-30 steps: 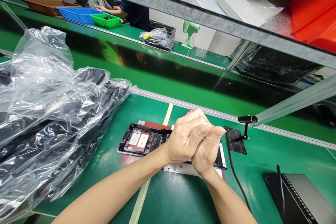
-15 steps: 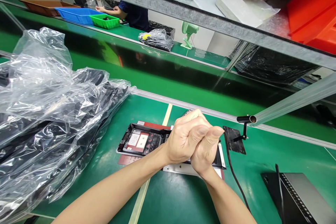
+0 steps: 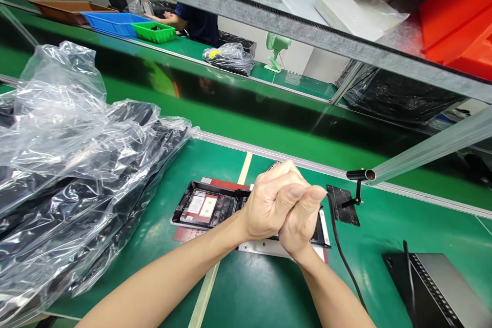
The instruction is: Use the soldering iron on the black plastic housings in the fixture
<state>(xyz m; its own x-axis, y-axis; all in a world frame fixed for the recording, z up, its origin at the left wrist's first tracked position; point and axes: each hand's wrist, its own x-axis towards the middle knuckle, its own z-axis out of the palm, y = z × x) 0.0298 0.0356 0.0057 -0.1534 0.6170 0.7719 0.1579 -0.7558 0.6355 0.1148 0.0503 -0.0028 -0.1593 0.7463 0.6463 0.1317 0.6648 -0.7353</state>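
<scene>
Two closed hands, left hand (image 3: 267, 202) and right hand (image 3: 302, 221), meet above a black frame (image 3: 230, 204) on the surface (image 3: 265, 289); whether they hold something, one cannot tell. It seems a pause; handling the frame would need them parted

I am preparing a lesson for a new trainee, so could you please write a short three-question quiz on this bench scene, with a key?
1. True or false: the left hand and the right hand touch each other.
2. What colour is the fan? A) red B) pale green C) black
3. Fill in: in the picture, the plastic-wrapped pile lies to the ____ of the black frame.

Key: 1. True; 2. B; 3. left
</scene>
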